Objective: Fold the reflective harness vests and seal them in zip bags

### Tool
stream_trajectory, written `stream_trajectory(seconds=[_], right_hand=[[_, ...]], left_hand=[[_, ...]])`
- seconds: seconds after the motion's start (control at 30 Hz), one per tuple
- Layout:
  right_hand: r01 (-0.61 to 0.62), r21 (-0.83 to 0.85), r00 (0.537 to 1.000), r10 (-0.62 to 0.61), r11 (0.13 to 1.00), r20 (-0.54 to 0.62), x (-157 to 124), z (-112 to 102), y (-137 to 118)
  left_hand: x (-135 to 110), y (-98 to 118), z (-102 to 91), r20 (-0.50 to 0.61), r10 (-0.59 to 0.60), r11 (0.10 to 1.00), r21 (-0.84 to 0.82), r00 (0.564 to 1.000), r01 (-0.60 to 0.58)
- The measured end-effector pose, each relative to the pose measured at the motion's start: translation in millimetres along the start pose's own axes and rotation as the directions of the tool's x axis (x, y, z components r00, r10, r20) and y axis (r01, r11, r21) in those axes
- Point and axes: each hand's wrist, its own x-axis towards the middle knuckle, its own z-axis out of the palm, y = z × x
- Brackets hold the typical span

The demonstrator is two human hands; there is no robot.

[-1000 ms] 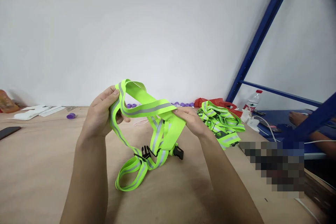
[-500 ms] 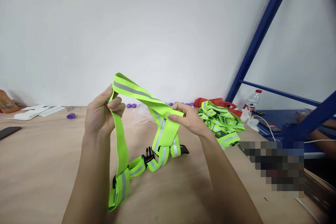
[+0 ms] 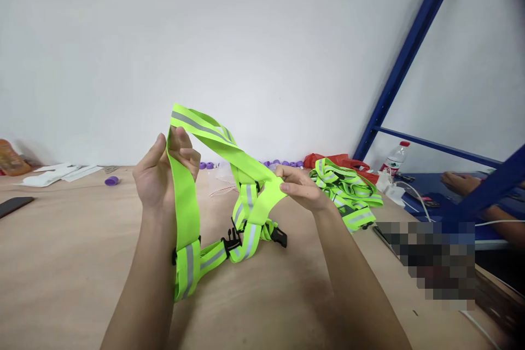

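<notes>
A neon-green reflective strap vest (image 3: 186,208) with grey stripes and black buckles hangs between my hands, its lower straps near the table. At its upper left loop, my left hand (image 3: 158,175) holds up the strap with loosely bent fingers inside the loop and the thumb at its edge. Thumb and fingers of my right hand (image 3: 301,188) pinch a strap where bands meet. One black buckle (image 3: 232,240) dangles unclipped at the middle, its prongs showing. Another black buckle (image 3: 279,237) hangs at the right end.
A heap of similar green straps (image 3: 344,191) lies right of my hand, before a red plastic bag (image 3: 334,160). Purple caps (image 3: 111,181) and white papers (image 3: 61,175) are on the wooden table (image 3: 61,262). A blue frame (image 3: 404,65) rises at right; beyond is another person's hand (image 3: 459,181).
My left hand's fingers have loosened and spread inside the loop, and the loop's top corner has risen slightly. The lower straps have swung and shifted. The other person's hand has moved left.
</notes>
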Motion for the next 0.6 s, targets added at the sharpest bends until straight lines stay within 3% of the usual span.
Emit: stream_trajectory(seconds=[0.1, 0.2, 0.3, 0.43, 0.53, 0.6], right_hand=[[0.023, -0.017, 0.998, -0.024, 1.0, -0.058, -3.7, -5.7, -3.8], [0.059, -0.005, 0.98, -0.059, 0.998, -0.189, -6.4, -10.7, -9.0], [0.121, 0.044, 0.942, -0.101, 0.992, -0.321, -6.3, -11.8, -12.4], [0.207, 0.111, 0.899, -0.144, 0.972, -0.413, -4.9, -10.9, -15.3], [0.227, 0.126, 0.882, -0.149, 0.966, -0.447, -6.2, -12.6, -18.1], [0.204, 0.107, 0.878, -0.134, 0.973, -0.46, -8.1, -14.6, -19.7]], left_hand=[[0.1, 12.7, -4.9, 0.047, 0.108, 0.986, 0.126, 0.993, -0.113], [2.2, 25.5, -12.1, 0.018, 0.121, 0.953, 0.278, 0.992, -0.121], [4.6, 28.4, -16.0, -0.01, 0.093, 0.956, 0.28, 0.996, -0.086], [6.4, 23.9, -16.5, 0.062, 0.008, 0.963, 0.267, 0.998, -0.025], [8.9, 23.8, -19.4, 0.091, -0.077, 0.92, 0.39, 0.993, 0.036], [11.6, 24.7, -23.8, 0.098, -0.111, 0.844, 0.535, 0.989, 0.041]])
